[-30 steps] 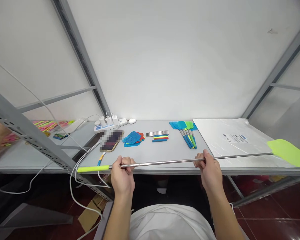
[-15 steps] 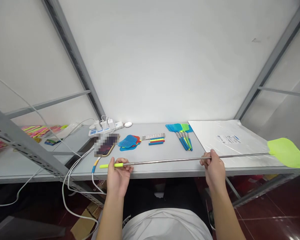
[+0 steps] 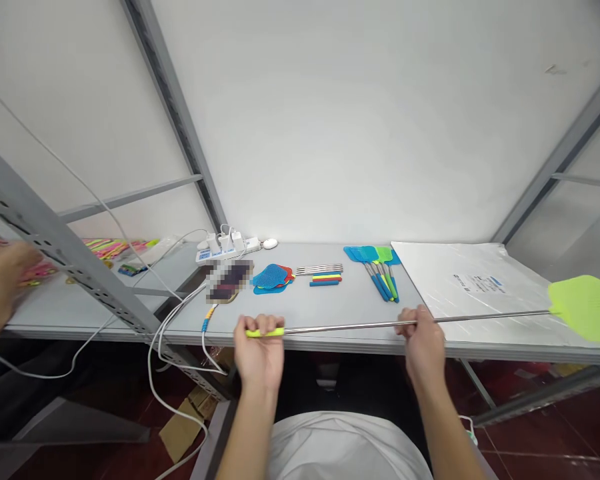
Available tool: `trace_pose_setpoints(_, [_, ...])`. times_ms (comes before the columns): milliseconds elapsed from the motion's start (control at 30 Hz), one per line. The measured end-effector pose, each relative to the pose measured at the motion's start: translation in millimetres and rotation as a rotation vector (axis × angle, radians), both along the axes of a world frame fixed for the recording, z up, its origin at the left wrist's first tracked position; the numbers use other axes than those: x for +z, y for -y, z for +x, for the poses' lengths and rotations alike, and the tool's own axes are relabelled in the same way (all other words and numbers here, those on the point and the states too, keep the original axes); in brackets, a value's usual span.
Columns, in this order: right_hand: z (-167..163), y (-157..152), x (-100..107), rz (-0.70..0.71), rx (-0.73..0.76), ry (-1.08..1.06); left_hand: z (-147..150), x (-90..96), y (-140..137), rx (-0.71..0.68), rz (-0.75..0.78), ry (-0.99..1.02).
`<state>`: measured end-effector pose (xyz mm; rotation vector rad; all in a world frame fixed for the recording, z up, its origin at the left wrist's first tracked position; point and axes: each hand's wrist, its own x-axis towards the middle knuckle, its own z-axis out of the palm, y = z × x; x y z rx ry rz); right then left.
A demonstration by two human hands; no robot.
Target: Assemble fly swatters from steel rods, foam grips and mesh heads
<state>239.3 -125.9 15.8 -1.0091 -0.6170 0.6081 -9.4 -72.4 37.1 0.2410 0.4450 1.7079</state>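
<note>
A long fly swatter with a yellow-green head (image 3: 585, 310) and an extended metal rod (image 3: 345, 327) lies level across both my hands, above the front edge of the table. My left hand (image 3: 260, 357) is closed around its yellow-green grip (image 3: 275, 331). Farther right, the fingers of my right hand (image 3: 424, 343) pinch the rod. Beyond my hands lie a pile of loose swatter heads (image 3: 271, 278), mostly blue with some red, several short metal rods (image 3: 320, 269) and coloured grips (image 3: 325, 284). A fanned bunch of blue and green swatters (image 3: 380, 270) rests right of them.
A white wrapped panel (image 3: 450, 273) covers the table's right side. On the left are a phone (image 3: 237, 283), a power strip (image 3: 227, 251) and loose white cables (image 3: 153, 353) by the metal shelf post (image 3: 75, 260). Another person's hand (image 3: 7, 280) is at the far left.
My left hand has moved along the swatter's grip toward its end, and its fingers now wrap over it. Another person's hand has come into view at the left. The whole view has shifted slightly.
</note>
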Motion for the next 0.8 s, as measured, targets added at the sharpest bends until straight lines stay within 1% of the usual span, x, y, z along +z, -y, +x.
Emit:
trace_pose_setpoints(67, [-24.2,0.6,-3.6,-0.015,0.056,0.010,17.4,-0.2,8.6,-0.060,-0.007,-0.004])
trace_pose_setpoints(133, [-42.6,2.2,-6.4,-0.027,0.101,0.010,26.6,1.0,13.7,-0.088,-0.016,0.005])
trace_pose_setpoints(233, [-50.4,2.8,-7.5,-0.053,0.176,-0.003,21.6,6.5,14.7,-0.103,-0.015,0.037])
trace_pose_setpoints(300, [-42.3,1.5,-6.3,-0.060,0.204,-0.027,8.9,11.6,12.7,-0.135,-0.002,0.073])
trace_pose_setpoints(367, [-26.0,0.2,-3.5,-0.035,0.189,-0.069,-8.0,16.1,9.5,-0.151,0.031,0.135])
trace_pose_setpoints(467, [5.7,0.4,3.2,0.035,0.119,-0.148,-34.7,19.6,3.5,-0.081,0.100,0.218])
trace_pose_setpoints(533, [24.9,1.5,7.6,0.090,0.063,-0.249,-48.5,20.2,-0.2,-0.041,0.119,0.218])
trace_pose_setpoints(600, [37.9,2.2,10.1,0.125,0.051,-0.356,-56.8,20.0,-3.0,-0.039,0.118,0.202])
trace_pose_setpoints(700, [43.3,0.8,10.1,0.115,0.103,-0.441,-62.2,18.3,-6.1,-0.067,0.091,0.176])
trace_pose_setpoints(800, [30.1,-2.8,8.1,0.109,0.092,-0.438,-64.7,14.7,-8.7,-0.040,0.063,0.138])
